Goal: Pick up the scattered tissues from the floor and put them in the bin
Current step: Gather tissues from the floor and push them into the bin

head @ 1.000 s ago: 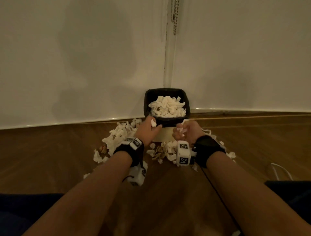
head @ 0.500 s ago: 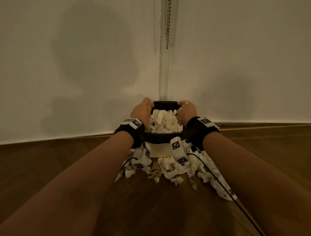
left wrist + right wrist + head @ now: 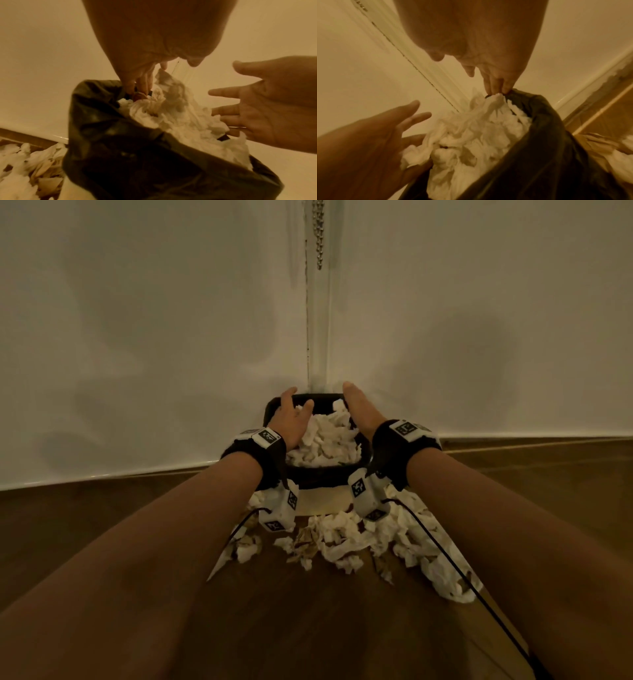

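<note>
On the floor (image 3: 102, 542) to the left of the bin, a loose heap of tissues (image 3: 25, 169) lies against the base of the wall (image 3: 137, 337); only the left wrist view shows this heap well, since the left arm covers most of it from the head camera. The left hand (image 3: 290, 419) reaches over the left side of the bin (image 3: 325, 477), fingers straight and spread, holding nothing; the right wrist view shows its open palm beside the heaped paper. The bin stands in the corner, lined with a black bag (image 3: 137, 155) and piled above its rim with white tissues (image 3: 325, 440). A bead chain (image 3: 318, 234) hangs down the corner above it. The right hand (image 3: 361, 409) stretches over the bin's right side, fingers extended and relaxed, gripping nothing; its fingertips (image 3: 496, 88) touch the paper near the bag's edge. More crumpled tissues (image 3: 376, 539) are scattered on the floor in front of the bin and to its right, partly hidden by the wrist cameras (image 3: 368, 494) and a black cable (image 3: 445, 559).
</note>
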Demonstrator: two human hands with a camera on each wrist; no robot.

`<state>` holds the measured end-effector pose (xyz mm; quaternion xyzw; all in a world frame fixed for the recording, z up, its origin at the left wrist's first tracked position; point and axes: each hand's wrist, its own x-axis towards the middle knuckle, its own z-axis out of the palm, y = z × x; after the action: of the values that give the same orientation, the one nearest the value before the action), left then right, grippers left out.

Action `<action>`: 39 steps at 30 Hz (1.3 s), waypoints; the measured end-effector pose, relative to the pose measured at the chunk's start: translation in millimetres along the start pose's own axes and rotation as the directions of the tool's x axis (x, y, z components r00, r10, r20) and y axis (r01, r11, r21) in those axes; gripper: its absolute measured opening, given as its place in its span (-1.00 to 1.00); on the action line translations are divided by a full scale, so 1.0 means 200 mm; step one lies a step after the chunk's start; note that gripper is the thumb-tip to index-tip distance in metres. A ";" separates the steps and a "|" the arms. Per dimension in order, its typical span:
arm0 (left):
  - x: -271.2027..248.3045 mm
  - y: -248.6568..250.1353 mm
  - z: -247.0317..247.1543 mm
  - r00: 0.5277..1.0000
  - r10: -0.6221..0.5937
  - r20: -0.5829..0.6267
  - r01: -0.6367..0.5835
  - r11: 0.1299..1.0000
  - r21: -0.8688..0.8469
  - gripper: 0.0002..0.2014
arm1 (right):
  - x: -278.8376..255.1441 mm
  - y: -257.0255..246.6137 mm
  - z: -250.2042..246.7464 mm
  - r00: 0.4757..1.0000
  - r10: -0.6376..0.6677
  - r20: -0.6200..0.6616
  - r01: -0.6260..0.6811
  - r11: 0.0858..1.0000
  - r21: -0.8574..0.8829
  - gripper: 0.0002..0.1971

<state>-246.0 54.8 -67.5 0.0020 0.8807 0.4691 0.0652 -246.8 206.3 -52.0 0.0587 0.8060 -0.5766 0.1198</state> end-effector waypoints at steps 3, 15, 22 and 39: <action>-0.04 -0.01 -0.04 0.998 0.046 -0.041 -0.048 0.998 -0.050 -0.46 | -0.02 0.02 -0.03 0.997 0.073 0.000 -0.071 0.971 0.226 -0.28; -0.45 -0.14 0.06 0.883 0.347 -0.317 -0.375 0.927 -0.028 -0.80 | -0.32 0.38 -0.04 0.733 0.029 -0.680 0.098 0.984 0.148 -0.72; -0.70 -0.34 0.29 0.946 0.321 -0.035 -0.316 0.944 0.097 -0.82 | -0.59 0.80 0.04 0.735 0.201 -0.647 -0.195 0.977 0.082 -0.76; -0.88 -0.78 0.57 0.965 -0.006 0.262 -0.169 0.750 0.639 -0.73 | -0.68 1.20 0.21 0.933 0.343 -0.111 -0.319 0.643 -0.696 -0.50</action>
<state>-49.0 50.3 -239.5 0.1217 0.9728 0.1288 0.1491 -53.9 252.0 -249.1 0.1458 0.9375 -0.1945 0.2489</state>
